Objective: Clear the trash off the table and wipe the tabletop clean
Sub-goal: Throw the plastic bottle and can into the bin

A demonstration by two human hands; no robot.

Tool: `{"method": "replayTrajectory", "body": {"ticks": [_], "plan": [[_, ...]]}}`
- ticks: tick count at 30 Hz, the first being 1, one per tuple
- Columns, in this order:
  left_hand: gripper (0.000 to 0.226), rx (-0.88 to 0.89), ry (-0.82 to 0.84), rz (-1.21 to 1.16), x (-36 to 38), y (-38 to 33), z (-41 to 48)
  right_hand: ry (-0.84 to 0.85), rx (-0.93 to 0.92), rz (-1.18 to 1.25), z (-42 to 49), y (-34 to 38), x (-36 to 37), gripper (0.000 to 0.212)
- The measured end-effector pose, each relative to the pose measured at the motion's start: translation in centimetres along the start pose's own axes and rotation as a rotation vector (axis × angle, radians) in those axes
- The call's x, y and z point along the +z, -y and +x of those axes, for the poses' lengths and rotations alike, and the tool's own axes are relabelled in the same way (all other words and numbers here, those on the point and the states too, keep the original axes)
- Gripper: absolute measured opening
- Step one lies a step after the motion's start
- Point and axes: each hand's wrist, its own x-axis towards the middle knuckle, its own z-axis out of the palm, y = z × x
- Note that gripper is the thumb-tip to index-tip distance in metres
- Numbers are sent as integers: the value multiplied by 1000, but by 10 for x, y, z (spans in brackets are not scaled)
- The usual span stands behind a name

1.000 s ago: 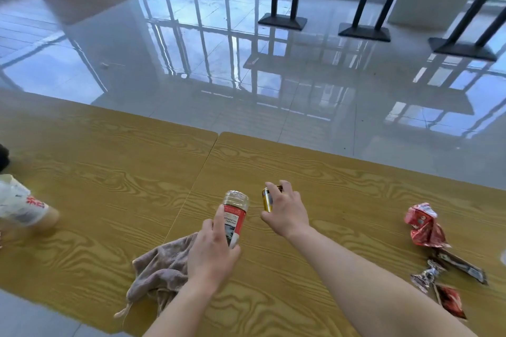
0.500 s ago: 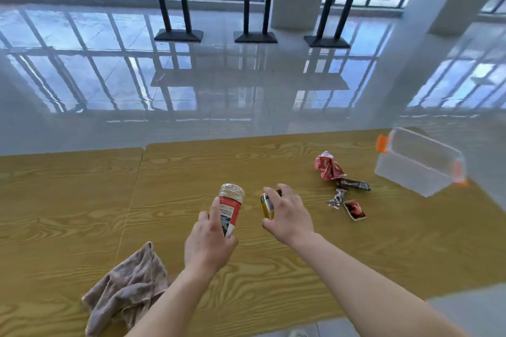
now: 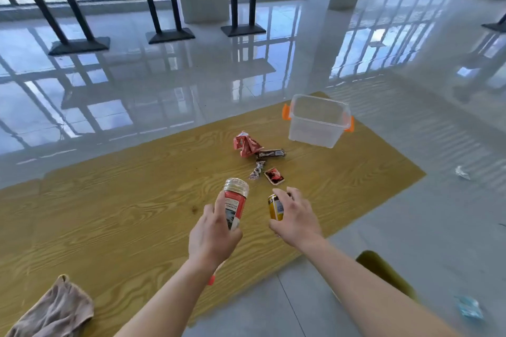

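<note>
1. The left hand (image 3: 212, 238) is gripping a plastic bottle (image 3: 235, 206) with a red label, fingers wrapped around its lower half; the bottle is pointing up and away toward twelve o'clock, tilted slightly right, its clear end uppermost.
2. The right hand (image 3: 297, 220) is curling around a small yellow can (image 3: 275, 206), thumb on the near side and fingers over the top; the can is sitting at the hand's nine o'clock side, just beside the bottle but apart from it.
3. Both hands are hovering above the near right part of the wooden table (image 3: 123, 213); whether the can is touching the tabletop cannot be told.
4. The remaining trash is lying at twelve to one o'clock from the hands: a small red packet (image 3: 274, 176) nearest, a twisted silver wrapper (image 3: 257, 169) just left of it, a dark bar wrapper (image 3: 271, 153) farther on, and a crumpled red bag (image 3: 246, 144) touching the dark wrapper's left end.
5. A clear plastic bin (image 3: 317, 128) with orange clips is standing upright at one o'clock beyond the trash, near the table's far right corner, well apart from the hands.
6. A brownish cloth (image 3: 57, 309) is lying bunched at eight o'clock, at the table's near edge, well apart from both hands.
7. A dark spot (image 3: 195, 209) is showing on the tabletop at the left hand's ten o'clock.
8. Scraps of litter (image 3: 462, 172) are lying on the glossy floor at three o'clock, off the table.
</note>
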Motion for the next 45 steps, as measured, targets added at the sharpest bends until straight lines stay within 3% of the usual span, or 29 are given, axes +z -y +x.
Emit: {"method": "replayTrajectory", "body": {"ticks": [13, 23, 31, 45], "plan": [[90, 188, 109, 3, 143, -198, -66, -66, 146, 88, -67, -238, -72, 73], [90, 308, 337, -18, 271, -279, -100, 30, 459, 141, -107, -386, -70, 77], [84, 105, 641, -52, 410, -270, -74, 97, 648, 206, -91, -481, -6, 80], [87, -233, 745, 0, 661, -236, -41, 353, 723, 225, -32, -637, 171, 90]]}}
